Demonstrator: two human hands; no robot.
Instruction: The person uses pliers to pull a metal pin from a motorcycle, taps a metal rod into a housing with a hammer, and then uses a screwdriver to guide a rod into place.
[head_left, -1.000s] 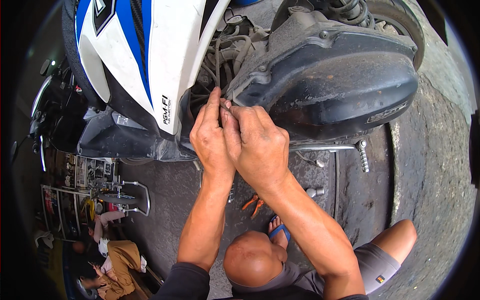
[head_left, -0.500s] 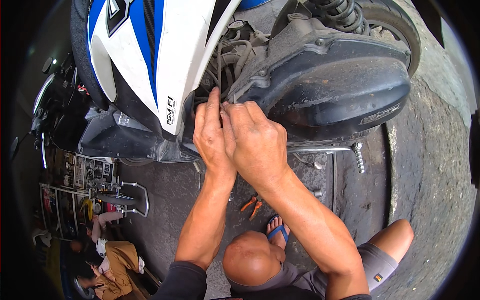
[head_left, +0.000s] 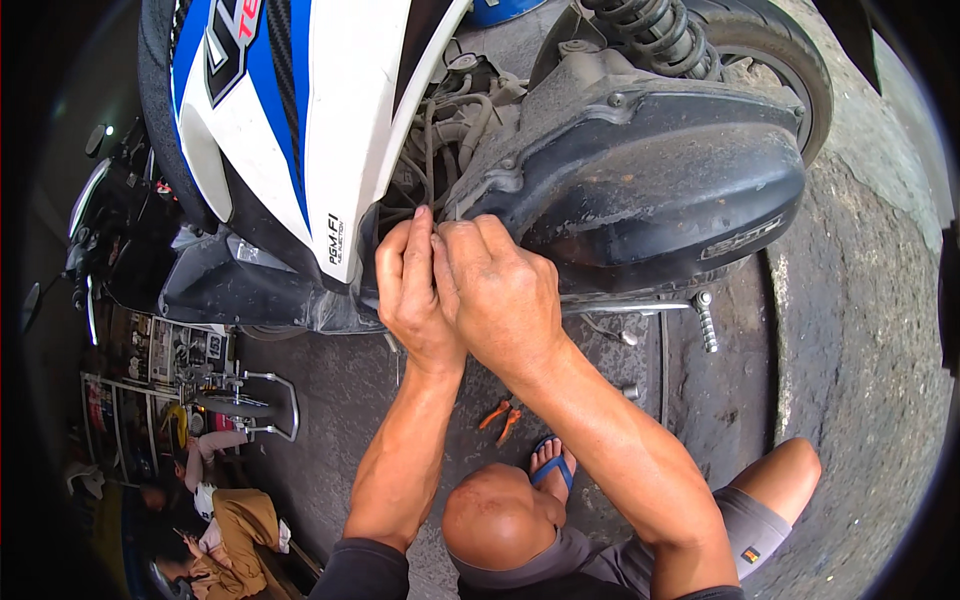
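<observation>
Both hands are together at the gap between a scooter's white-and-blue side panel and its dusty black engine-side cover. My left hand has its fingers bent, with the index finger pointing up into the gap. Beside it and partly overlapping, my right hand is closed, knuckles up and fingertips hidden. Whatever the fingers grip is too small or too covered to make out. Just beyond them, grimy hoses run among the engine parts.
Pliers with orange handles lie on the dark floor near my foot in a blue flip-flop. The scooter's rear wheel and coil-spring shock are at the far right. A person sits at the lower left, near a bike stand.
The view has shifted slightly, so the scooter's cover sits a little left and lower. Both hands stay together at the same gap, with the fingers only slightly moved.
</observation>
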